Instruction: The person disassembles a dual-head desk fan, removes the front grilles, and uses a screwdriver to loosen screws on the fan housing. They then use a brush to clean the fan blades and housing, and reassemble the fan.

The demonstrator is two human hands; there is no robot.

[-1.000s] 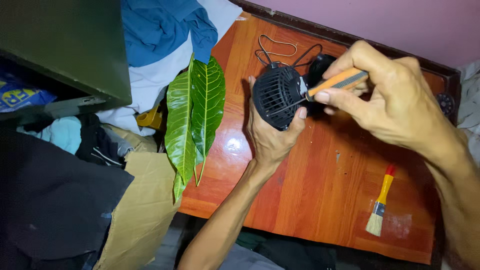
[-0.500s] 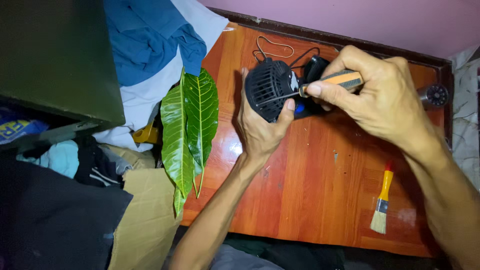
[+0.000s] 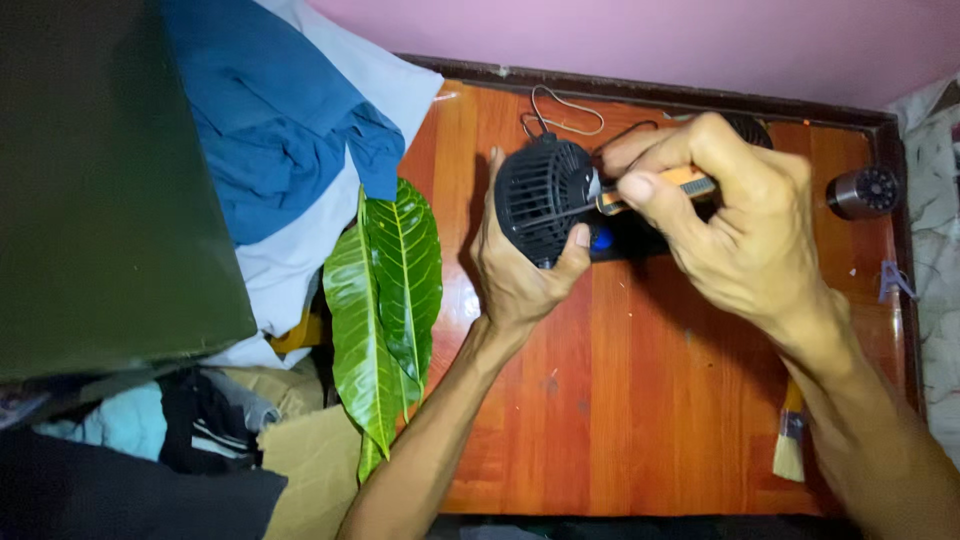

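A reddish wooden table (image 3: 640, 400) carries two green leaves (image 3: 385, 300) at its left edge, a paintbrush (image 3: 790, 440) lower right, a metal cylinder (image 3: 862, 192) upper right.

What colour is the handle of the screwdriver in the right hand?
Orange with a grey strip, seen in the head view: the screwdriver sits in the right hand.

Dim warm light, glare on table (image 3: 470, 290), dark blurred edges.

Left hand (image 3: 515, 275) gripped black slatted fan housing (image 3: 540, 195) near table's (image 3: 640, 400) far edge | right hand (image 3: 730, 235) held orange-handled screwdriver (image 3: 650, 190), tip at housing | paintbrush (image 3: 790, 440) near right edge | leaves (image 3: 385, 300) overhung left edge
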